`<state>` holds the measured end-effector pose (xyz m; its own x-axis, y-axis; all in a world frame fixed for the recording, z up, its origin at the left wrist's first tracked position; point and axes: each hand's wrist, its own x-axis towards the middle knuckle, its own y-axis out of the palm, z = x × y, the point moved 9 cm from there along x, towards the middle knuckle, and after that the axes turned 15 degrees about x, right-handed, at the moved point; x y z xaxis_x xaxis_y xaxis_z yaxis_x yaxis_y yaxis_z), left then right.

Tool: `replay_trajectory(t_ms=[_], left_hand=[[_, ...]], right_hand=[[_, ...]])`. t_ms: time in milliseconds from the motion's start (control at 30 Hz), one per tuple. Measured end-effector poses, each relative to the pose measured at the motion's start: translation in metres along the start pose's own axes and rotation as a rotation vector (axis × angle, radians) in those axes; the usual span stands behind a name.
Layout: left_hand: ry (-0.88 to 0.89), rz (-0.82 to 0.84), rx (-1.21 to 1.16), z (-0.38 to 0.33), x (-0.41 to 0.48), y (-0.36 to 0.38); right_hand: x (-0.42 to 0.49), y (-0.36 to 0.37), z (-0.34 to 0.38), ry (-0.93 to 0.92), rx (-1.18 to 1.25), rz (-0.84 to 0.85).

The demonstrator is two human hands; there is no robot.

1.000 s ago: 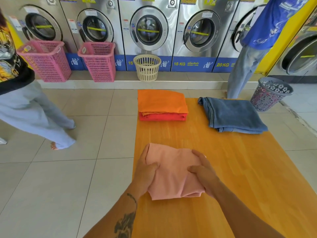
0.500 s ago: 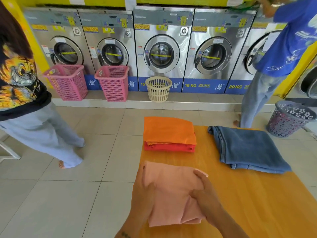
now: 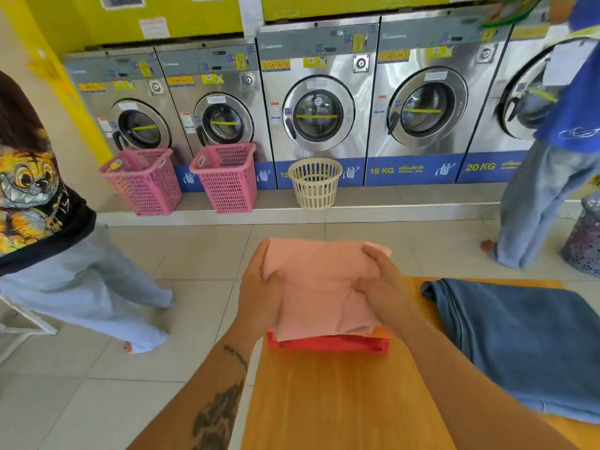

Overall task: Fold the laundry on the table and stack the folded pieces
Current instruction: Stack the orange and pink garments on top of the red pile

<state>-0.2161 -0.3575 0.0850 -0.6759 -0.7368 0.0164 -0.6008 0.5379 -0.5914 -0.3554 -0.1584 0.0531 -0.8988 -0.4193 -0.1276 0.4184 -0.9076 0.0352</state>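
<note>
Gripping from both sides, the left hand (image 3: 259, 295) and right hand (image 3: 381, 282) hold a folded pink cloth (image 3: 319, 289) between them in the head view, the only view there is. The left grip is clenched on the cloth's left edge, thumb pressed over the top face and fingers hidden underneath; the right grip is grasping the right side, fingers spread across the top toward the far right corner, where a paler corner of fabric pokes out past the fingertips. The cloth spans the gap between the two grips and lies over the stack at the near-left part of the bench (image 3: 341, 401): a red piece (image 3: 328, 345) shows along the stack's near edge, with a sliver of orange piece (image 3: 381, 332) just above it at the right. Whether the pink cloth already rests fully on the stack or is slightly raised, I cannot tell; its near edge sits right at the red piece. To the right on the bench, apart from the stack, lie folded jeans (image 3: 519, 339). Beyond the bench, two pink baskets (image 3: 224, 177) and a cream basket (image 3: 315, 183) stand before a row of washers (image 3: 316, 102). One person (image 3: 48, 241) stands at the left, another (image 3: 552, 177) at the right.
</note>
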Motion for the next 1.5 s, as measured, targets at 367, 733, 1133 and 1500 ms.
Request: replay_trajectory(t_ms=[367,733,1133,1500], left_hand=[[-0.165,-0.011,0.595,0.055,0.046,0.056],[0.329,0.040,0.621,0.051,0.074,0.112],[0.095,0.176,0.674,0.074,0.087,0.120],[0.474,-0.093,0.871,0.021,0.047,0.090]], right_hand=[[0.041,-0.013,-0.055,-0.028,-0.743,-0.067],[0.090,0.051,-0.088,-0.109,-0.936,0.280],[0.085,0.027,-0.081,-0.160,-0.800,0.273],[-0.001,0.025,-0.082,-0.277,-0.926,0.480]])
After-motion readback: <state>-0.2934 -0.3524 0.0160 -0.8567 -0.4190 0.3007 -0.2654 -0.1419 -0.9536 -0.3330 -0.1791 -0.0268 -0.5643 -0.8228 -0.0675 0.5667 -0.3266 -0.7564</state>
